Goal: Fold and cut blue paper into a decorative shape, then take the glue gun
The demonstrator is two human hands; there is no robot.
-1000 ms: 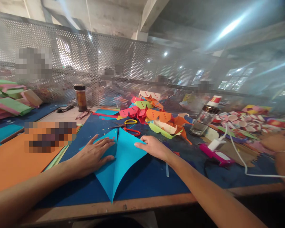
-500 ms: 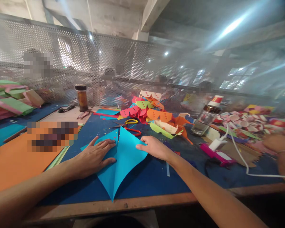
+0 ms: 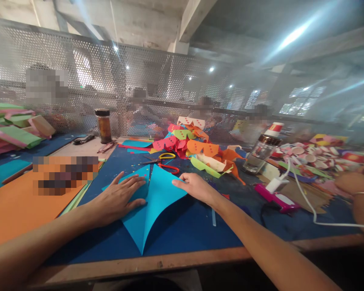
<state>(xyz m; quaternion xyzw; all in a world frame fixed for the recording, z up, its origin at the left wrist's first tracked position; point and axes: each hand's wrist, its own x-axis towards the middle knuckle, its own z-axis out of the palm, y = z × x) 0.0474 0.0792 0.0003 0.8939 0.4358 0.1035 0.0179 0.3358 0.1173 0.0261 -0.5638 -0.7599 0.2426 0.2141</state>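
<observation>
A sheet of light blue paper (image 3: 153, 210) lies folded into a kite shape on the dark blue table mat (image 3: 188, 230), its point aimed at the near edge. My left hand (image 3: 117, 198) lies flat on the paper's left flap, fingers stretched out. My right hand (image 3: 194, 186) rests on the right flap's outer corner, fingers extended and pressing it down; that flap still curves up a little along the middle fold.
Scissors with yellow and red handles (image 3: 164, 161) lie just beyond the paper. Behind them is a pile of coloured paper cut-outs (image 3: 197, 147). A glass bottle (image 3: 262, 147), a pink device with white cable (image 3: 276, 196), orange sheets (image 3: 15, 210) and a jar (image 3: 103, 125) surround the spot. Another person's hand (image 3: 354, 186) is at right.
Almost nothing differs. Both hands stay on the paper's flaps; the left hand has slid slightly left and the right flap sits a bit flatter.
</observation>
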